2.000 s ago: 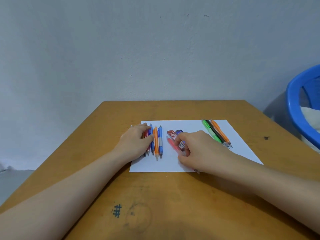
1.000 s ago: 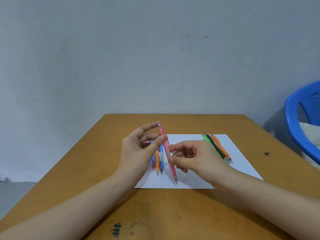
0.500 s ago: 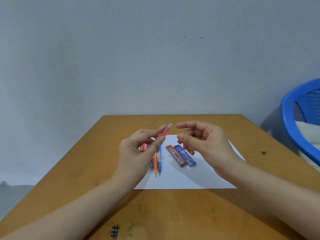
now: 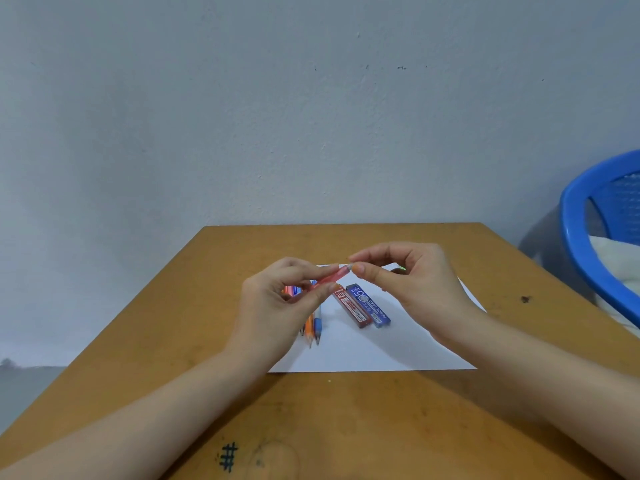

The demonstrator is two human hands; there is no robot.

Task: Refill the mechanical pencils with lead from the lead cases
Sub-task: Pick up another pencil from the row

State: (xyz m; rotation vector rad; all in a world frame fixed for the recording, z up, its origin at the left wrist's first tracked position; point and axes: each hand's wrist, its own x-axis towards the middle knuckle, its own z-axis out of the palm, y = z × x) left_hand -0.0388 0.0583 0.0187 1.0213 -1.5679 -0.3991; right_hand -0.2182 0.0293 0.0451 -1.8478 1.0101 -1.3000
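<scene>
Grey wall [image 4: 311, 116] is filling the upper half of the frame. Wooden table [image 4: 166, 341] is occupying the lower half. A blue plastic basket [image 4: 575, 244] is showing at the right edge, cut off by the frame. White paper [image 4: 363, 351] is lying at table ctr.

L hand [image 4: 273, 306] is gripping the pink pencil [image 4: 332, 277] by the barrel, above the paper at frame ctr. R hand [image 4: 415, 278] is pinching the pencil's pale cap end [image 4: 349, 267] btwn thumb and forefinger.

Red lead case [image 4: 350, 306], marked "2B", and blue lead case [image 4: 369, 304], marked "PENCIL LEAD", are lying side by side on the paper, touching. Smaller print is not legible.

Spare pencils [image 4: 313, 327] are lying on the paper, mostly hidden behind L hand; count cannot be told. A green sliver [image 4: 401, 270] is showing behind R hand.

A "#" mark [image 4: 228, 457] is showing at the bottom of the frame.
</scene>
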